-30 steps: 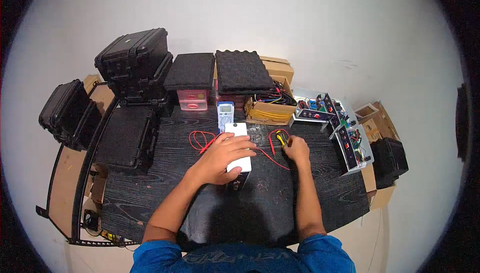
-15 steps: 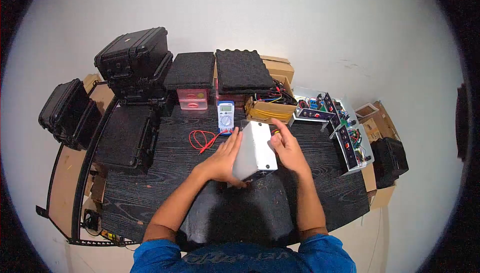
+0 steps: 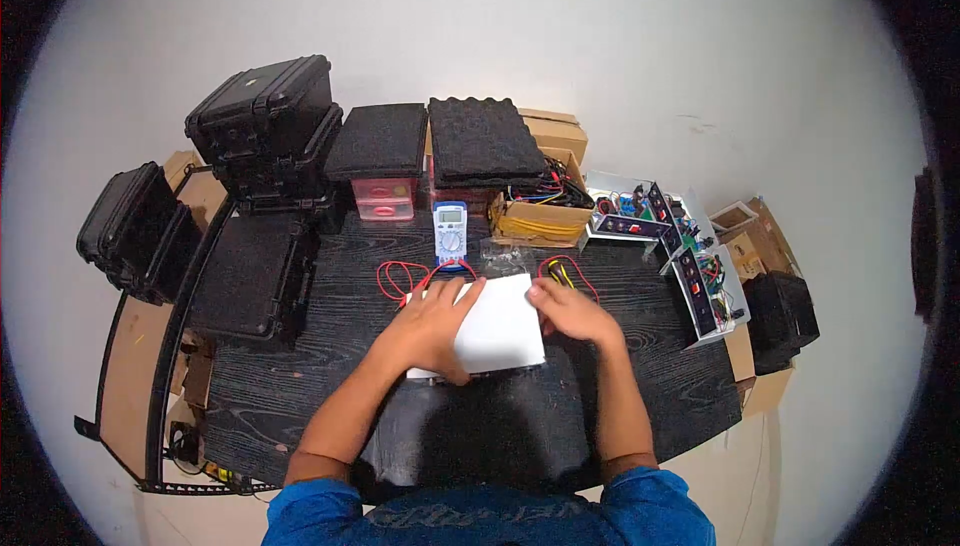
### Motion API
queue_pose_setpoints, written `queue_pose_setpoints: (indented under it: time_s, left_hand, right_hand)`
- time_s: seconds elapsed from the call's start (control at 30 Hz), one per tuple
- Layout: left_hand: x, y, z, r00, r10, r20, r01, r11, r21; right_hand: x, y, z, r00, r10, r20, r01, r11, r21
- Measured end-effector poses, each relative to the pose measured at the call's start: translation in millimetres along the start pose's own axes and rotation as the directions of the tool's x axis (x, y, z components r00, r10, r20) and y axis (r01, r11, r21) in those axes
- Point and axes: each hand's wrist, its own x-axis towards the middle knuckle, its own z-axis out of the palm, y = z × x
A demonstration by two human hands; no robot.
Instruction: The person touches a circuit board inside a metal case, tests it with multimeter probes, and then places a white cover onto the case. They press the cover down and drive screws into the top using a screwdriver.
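Note:
A white metal box lies with its broad face up on the black wood-grain table. Across its left part rests my left hand, fingers at the far edge and thumb at the near edge, closed round it. My right hand grips the far right corner, thumb on top, other fingers mostly hidden at the side. Just beyond the box stand a blue-and-white multimeter with a red test lead and a clear plastic bag. A black-and-yellow item sits beyond my right hand.
White enclosures with exposed circuit boards stand at the right. A cardboard box of cables and red drawer units are at the back. Black hard cases are stacked on the left.
The white box has turned from standing on edge to lying flat, its broad face up. My left hand now reaches over it; my right hand has come onto its corner.

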Motion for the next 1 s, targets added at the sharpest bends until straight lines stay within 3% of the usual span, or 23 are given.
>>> queue_pose_setpoints:
  time_s: [0.1,0.23,0.33,0.57,0.67,0.77,0.87,1.0]
  left_hand:
    - [-3.9,2.6,3.0,0.994,-0.055,0.089,0.052,0.998,0.037]
    - [-2.8,1.5,11.9,0.987,-0.09,0.13,0.083,0.995,0.057]
    - [0.2,-0.9,21.2,0.986,-0.089,0.142,0.073,0.991,0.109]
    - [-0.8,3.2,23.5,0.975,-0.103,0.197,0.077,0.988,0.135]
    - [-0.7,-0.6,25.6,0.973,-0.098,0.209,0.071,0.989,0.132]
    - [-3.6,-7.7,17.4,0.99,-0.04,0.135,0.04,0.999,0.006]
    - [-4.2,-20.8,3.7,1.0,-0.003,-0.014,0.002,0.994,-0.107]
    - [-3.8,-36.1,-0.1,0.988,0.055,-0.144,-0.077,0.986,-0.149]
  right_hand:
    - [22.2,19.2,19.1,0.989,0.049,0.142,-0.039,0.997,-0.071]
    - [18.3,-2.5,23.7,0.972,0.169,0.161,-0.136,0.971,-0.196]
    - [28.8,20.1,35.7,0.996,0.071,0.052,-0.045,0.916,-0.399]
    - [32.3,22.4,38.0,0.993,0.081,0.087,-0.029,0.875,-0.484]
    - [9.9,-16.5,35.2,0.993,0.113,-0.027,-0.108,0.808,-0.579]
    - [-1.9,-22.2,45.8,0.946,-0.309,-0.095,0.186,0.76,-0.622]
    - [-3.1,-41.0,67.1,0.934,-0.325,0.15,0.338,0.659,-0.673]
    - [9.0,-51.0,98.7,0.889,-0.21,0.408,0.447,0.595,-0.668]
